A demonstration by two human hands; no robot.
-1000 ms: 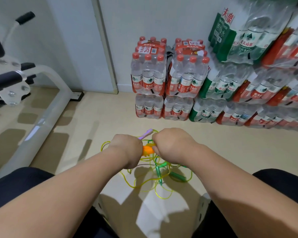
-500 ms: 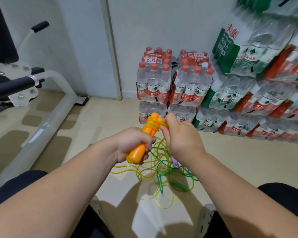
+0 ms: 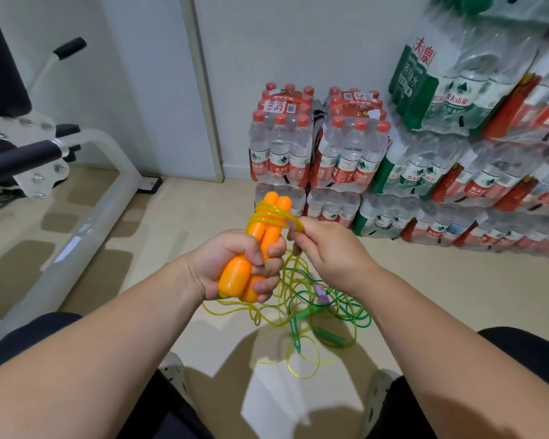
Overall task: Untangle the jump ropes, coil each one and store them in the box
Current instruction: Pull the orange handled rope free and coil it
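Note:
My left hand (image 3: 235,264) grips two orange jump-rope handles (image 3: 260,236) held together, tips pointing up. Yellow cord (image 3: 268,213) is looped around their upper ends. My right hand (image 3: 327,255) pinches that yellow cord just right of the handles. Below the hands, a tangle of yellow and green cords (image 3: 314,308) lies on the floor, with green handles (image 3: 295,331) and a purple handle (image 3: 321,294) in it. No box is in view.
Stacked packs of water bottles (image 3: 346,153) line the wall ahead and to the right. A white exercise machine frame (image 3: 86,223) stands at the left. My knees and shoes (image 3: 171,369) are at the bottom, on either side of the tangle.
Both hands rose from the floor tangle, lifting the orange handles upright. The yellow cord now circles the handle tops, and my right hand has moved to the cord beside them.

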